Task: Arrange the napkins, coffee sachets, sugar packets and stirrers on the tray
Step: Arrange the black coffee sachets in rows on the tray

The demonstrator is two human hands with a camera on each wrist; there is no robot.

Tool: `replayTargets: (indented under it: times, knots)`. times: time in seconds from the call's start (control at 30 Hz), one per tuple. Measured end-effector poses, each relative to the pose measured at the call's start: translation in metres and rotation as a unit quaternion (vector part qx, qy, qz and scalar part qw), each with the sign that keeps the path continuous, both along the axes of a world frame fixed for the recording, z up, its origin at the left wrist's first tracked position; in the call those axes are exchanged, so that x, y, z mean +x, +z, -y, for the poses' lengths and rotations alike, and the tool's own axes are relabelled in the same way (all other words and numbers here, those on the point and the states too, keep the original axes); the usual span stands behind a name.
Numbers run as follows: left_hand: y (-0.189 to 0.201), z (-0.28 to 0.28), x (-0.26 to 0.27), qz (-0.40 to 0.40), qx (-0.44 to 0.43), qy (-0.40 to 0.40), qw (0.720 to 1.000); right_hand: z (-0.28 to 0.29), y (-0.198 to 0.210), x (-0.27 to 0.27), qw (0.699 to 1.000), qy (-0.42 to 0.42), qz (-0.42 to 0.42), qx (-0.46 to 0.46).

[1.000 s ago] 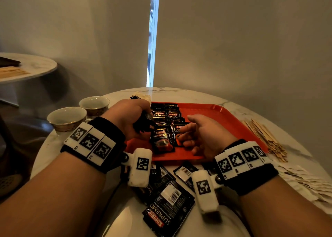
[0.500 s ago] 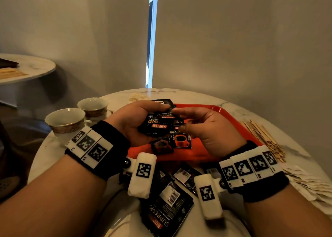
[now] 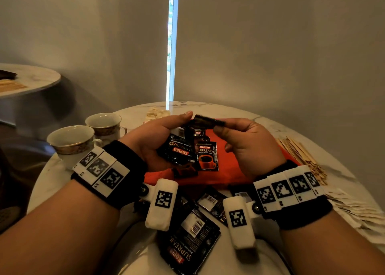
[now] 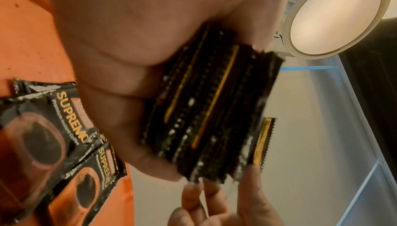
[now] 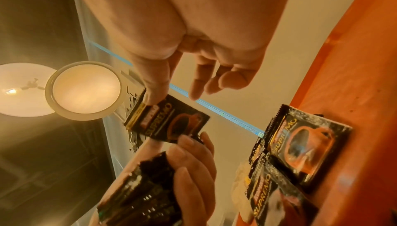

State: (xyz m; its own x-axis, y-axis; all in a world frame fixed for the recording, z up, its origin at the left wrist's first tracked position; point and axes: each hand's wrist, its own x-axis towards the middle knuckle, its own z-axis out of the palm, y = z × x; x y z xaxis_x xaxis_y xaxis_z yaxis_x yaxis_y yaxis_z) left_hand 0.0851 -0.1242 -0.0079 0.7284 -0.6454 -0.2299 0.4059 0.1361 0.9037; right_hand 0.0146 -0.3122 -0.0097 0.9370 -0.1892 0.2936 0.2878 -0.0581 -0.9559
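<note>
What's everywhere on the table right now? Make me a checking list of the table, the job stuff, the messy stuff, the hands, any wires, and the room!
Surface: round marble table, orange tray on it.
Job's things: coffee sachets lie on the tray; loose sachets on the table in front of the tray; stirrers and paper packets right of the tray, off it.
Clutter: two cups left of the tray.
Grippers: left hand grips a sachet stack; right hand pinches one sachet.
Cables: nothing seen.
Surroundings: plain walls, bright window slit, second table at left.
</note>
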Motion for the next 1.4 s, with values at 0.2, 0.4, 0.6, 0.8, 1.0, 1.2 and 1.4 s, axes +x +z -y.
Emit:
replayTargets:
  times: [0.2,0.4,0.6,0.8,1.0,1.2,1.4]
  knots:
    - [0.001,-0.003,0.006,-0.030,0.005,0.061,0.998,0.024,-0.008,0.021,0.980,-0.149,-0.046,0.124]
    - [0.004,-0.004,0.009,-0.008,0.000,0.166,0.986,0.038,-0.031,0.039,0.957,-0.123,-0.193,0.180]
    - [0.009,-0.017,0.012,-0.022,0.037,0.179,0.983,0.029,-0.041,0.040,0.961,-0.115,-0.234,0.093]
    - [0.007,-0.015,0.010,-0.022,0.048,0.168,0.984,0.027,-0.036,0.032,0.959,-0.078,-0.268,0.038]
    - [0.010,-0.013,0.007,-0.035,0.020,0.165,0.985,0.022,-0.033,0.031,0.955,-0.076,-0.285,0.022]
    - [0.008,-0.012,0.008,-0.060,-0.011,0.159,0.985,0.021,-0.034,0.031,0.956,-0.070,-0.283,0.025]
    - [0.007,-0.014,0.009,-0.056,-0.010,0.162,0.985,0.022,-0.034,0.030,0.959,-0.066,-0.273,0.050]
